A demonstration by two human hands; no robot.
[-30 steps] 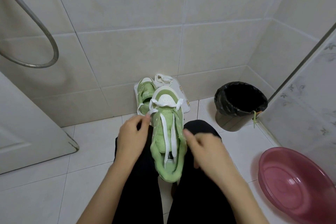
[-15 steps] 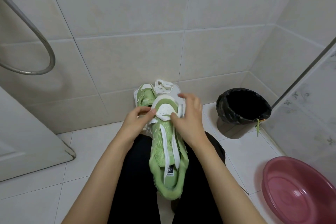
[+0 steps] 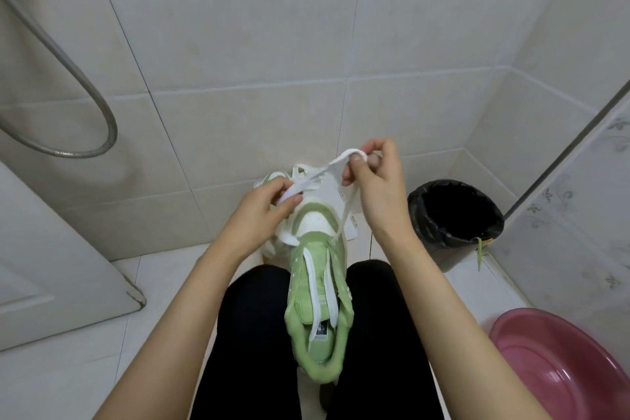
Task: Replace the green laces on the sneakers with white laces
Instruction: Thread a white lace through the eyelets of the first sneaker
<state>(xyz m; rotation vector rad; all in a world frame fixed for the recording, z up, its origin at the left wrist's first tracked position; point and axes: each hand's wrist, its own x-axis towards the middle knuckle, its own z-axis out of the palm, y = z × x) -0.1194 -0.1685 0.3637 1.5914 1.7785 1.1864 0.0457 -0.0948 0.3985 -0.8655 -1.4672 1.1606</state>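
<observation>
A green sneaker lies between my knees with its toe pointing away from me. A white lace runs through its eyelets and stretches up between my hands above the toe. My left hand pinches one stretch of the lace near the toe. My right hand is raised higher and pinches the lace end between thumb and fingers. The second green sneaker sits on the floor behind, mostly hidden by my left hand. A green lace hangs over the bin's rim.
A black bin with a dark liner stands at the right by the wall. A pink basin lies at the lower right. A white board leans behind the shoes. A shower hose loops at the left beside a door.
Both hands have lifted off the sneaker's toe, drawing the white lace up and taut; my right hand has risen highest. The camera has tilted down a little.
</observation>
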